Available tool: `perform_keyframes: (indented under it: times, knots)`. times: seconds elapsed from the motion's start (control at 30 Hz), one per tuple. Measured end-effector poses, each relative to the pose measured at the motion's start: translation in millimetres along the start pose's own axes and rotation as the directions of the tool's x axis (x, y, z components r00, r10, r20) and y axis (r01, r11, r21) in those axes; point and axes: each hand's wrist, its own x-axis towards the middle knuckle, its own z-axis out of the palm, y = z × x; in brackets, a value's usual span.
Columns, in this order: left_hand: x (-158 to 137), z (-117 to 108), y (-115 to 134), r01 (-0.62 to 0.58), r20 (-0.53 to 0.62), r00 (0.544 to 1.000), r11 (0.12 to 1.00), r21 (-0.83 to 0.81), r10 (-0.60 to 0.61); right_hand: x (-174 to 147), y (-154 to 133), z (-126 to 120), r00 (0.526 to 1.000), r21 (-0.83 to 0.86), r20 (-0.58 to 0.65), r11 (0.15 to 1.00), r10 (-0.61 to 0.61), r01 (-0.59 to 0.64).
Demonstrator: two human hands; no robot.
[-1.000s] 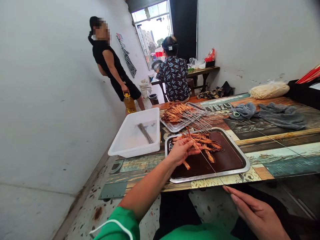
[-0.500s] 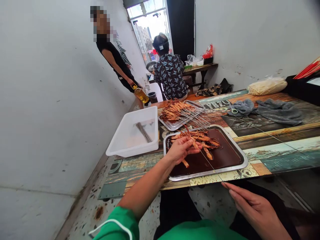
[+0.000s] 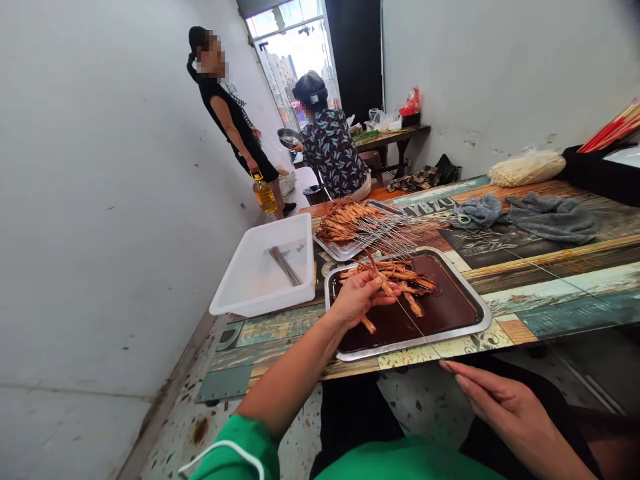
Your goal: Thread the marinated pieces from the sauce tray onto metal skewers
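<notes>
Your left hand (image 3: 364, 295) is closed on a brown food strip (image 3: 386, 285) over the near tray (image 3: 486, 319), by the worktop's near edge. Your right hand (image 3: 505, 393), out past that edge, pinches the end of a thin metal skewer (image 3: 419, 329). Hands well apart, skewer slanting between. Your left fingers cover part of the strip; the skewer's tip probably sits inside it, but the view is poor there. Dark liquid in the tray hides the undersides of the loose strips (image 3: 411, 305). The black box (image 3: 600, 175) is cut off at the right.

Worktop (image 3: 575, 310): patchwork wood print, a white bin (image 3: 227, 293) at its left edge, skewered strips (image 3: 345, 220) piled towards the far edge, grey cloths (image 3: 553, 217) to the right. Room: pale walls, speckled floor, one person (image 3: 227, 113) standing with a bottle (image 3: 263, 195), another (image 3: 330, 150) seated, back to you.
</notes>
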Motion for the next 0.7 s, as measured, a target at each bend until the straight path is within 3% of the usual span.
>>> perform_keyframes:
  times: [0.27,0.47,0.57,0.7]
  knots:
    - [-0.5,1.0,0.5,-0.011,0.022,1.0,1.0,0.027,0.01,1.2,3.0,2.7,0.991,0.161,0.046,0.978,0.125,-0.13]
    - [-0.9,0.4,5.2,-0.032,0.017,0.999,0.999,-0.024,0.032,0.9,5.7,9.9,0.949,0.432,0.142,0.845,0.282,-0.316]
    - [-1.1,0.9,6.1,-0.024,0.027,0.999,0.999,-0.041,0.025,0.0,5.8,11.2,0.942,0.478,0.124,0.813,0.313,-0.333]
    - [-1.7,1.9,4.3,-0.011,0.043,0.999,1.0,-0.024,0.012,-0.2,8.9,10.1,0.952,0.432,0.115,0.849,0.283,-0.305]
